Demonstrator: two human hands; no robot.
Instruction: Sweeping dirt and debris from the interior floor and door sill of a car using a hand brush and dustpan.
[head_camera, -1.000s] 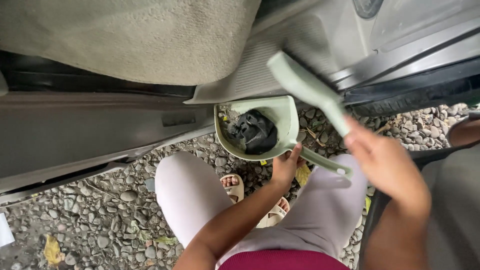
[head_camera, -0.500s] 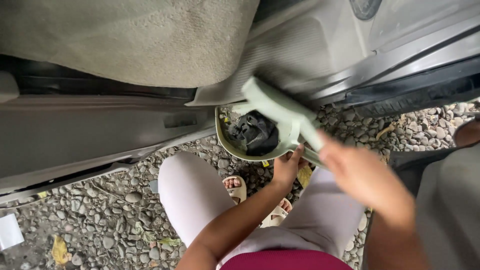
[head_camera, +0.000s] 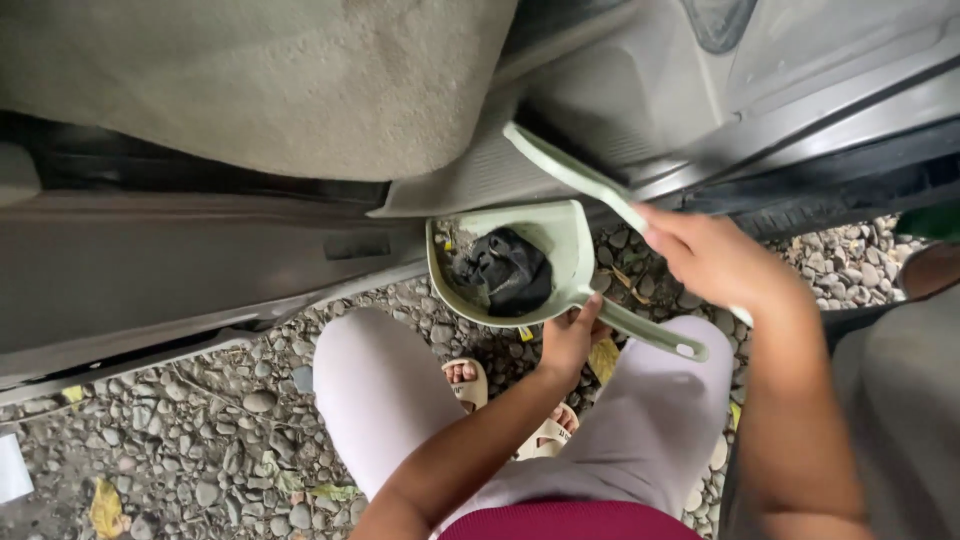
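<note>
Brush (head_camera: 570, 172) swings back up now, lifted off the dustpan (head_camera: 560, 250) toward the car floor, right hand (head_camera: 715, 262) wrapped round its handle. Left hand (head_camera: 570, 340) grips the dustpan under the door sill, dark debris (head_camera: 508, 272) sitting inside, so another sweep looks likely.

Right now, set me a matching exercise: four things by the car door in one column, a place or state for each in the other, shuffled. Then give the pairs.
Column one:
1. dustpan
2. hand brush
3. black debris
4. sandal

Column two:
A. lying inside the pale green pan
B. held up by the right hand, angled toward the car floor
C. on a foot on the gravel
D. steadied from below by the left hand, at the door sill

Pairs: 1-D, 2-B, 3-A, 4-C
</note>
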